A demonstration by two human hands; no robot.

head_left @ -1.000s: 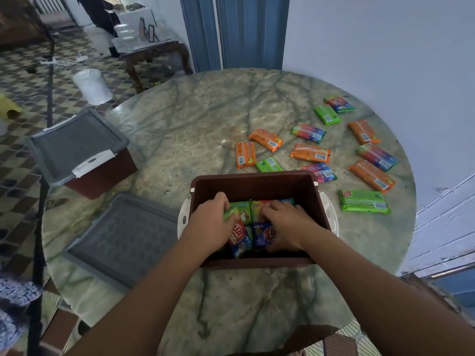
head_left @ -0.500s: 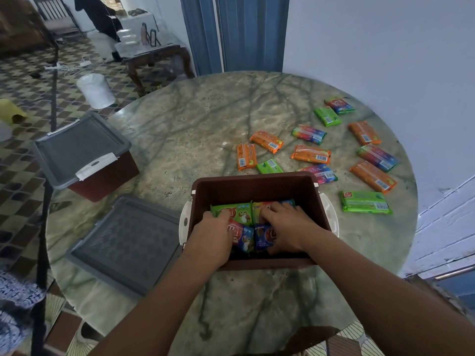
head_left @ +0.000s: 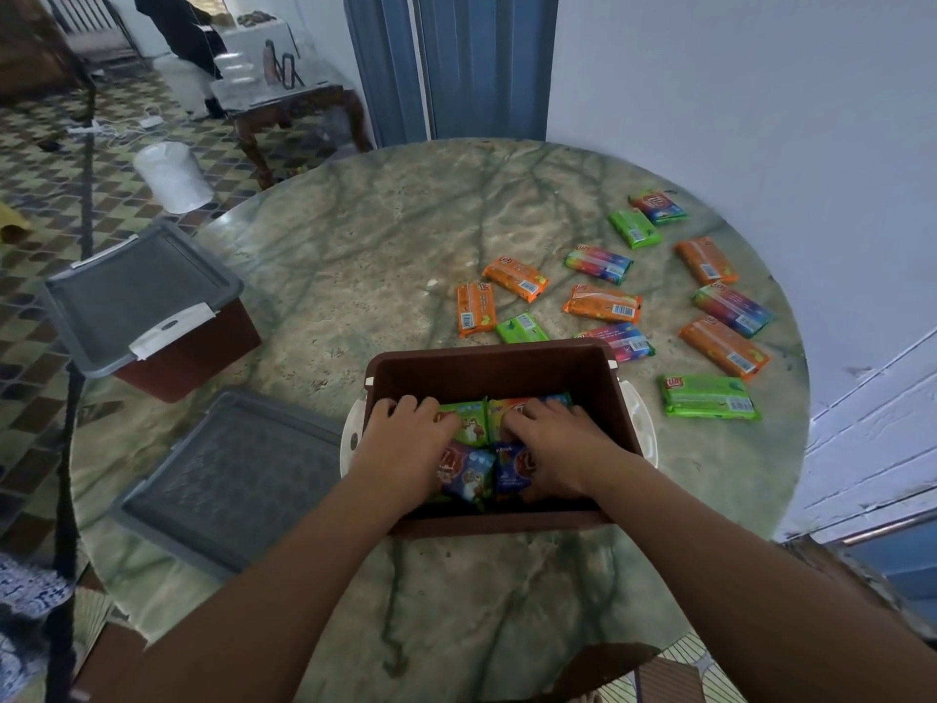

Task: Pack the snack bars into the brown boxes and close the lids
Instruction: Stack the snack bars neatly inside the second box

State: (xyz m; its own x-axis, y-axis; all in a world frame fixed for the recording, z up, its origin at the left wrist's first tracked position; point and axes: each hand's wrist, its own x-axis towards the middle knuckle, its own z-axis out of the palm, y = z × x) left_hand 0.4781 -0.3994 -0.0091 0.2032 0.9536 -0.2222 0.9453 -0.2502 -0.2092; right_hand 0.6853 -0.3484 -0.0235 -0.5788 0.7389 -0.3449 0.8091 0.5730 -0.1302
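Observation:
An open brown box [head_left: 487, 355] stands on the marble table near me. Inside it lie several snack bars [head_left: 469, 471], green ones at the back and blue ones in front. My left hand [head_left: 400, 449] rests on the bars at the left side of the box, its fingers reaching toward the far wall. On the right side my right hand [head_left: 552, 449] lies flat on the bars, fingers spread. Neither hand lifts a bar. Several loose bars lie beyond and to the right, among them a green one [head_left: 707, 397] and an orange one [head_left: 722, 347].
A loose grey lid [head_left: 223, 479] lies flat on the table left of the open box. A second brown box [head_left: 192, 357] with its grey lid shut sits at the table's left edge. The round table [head_left: 380, 246] stands close to a wall on the right.
My left hand has slid a little further back inside the box, over the green bars. My right hand stays on the bars in nearly the same spot.

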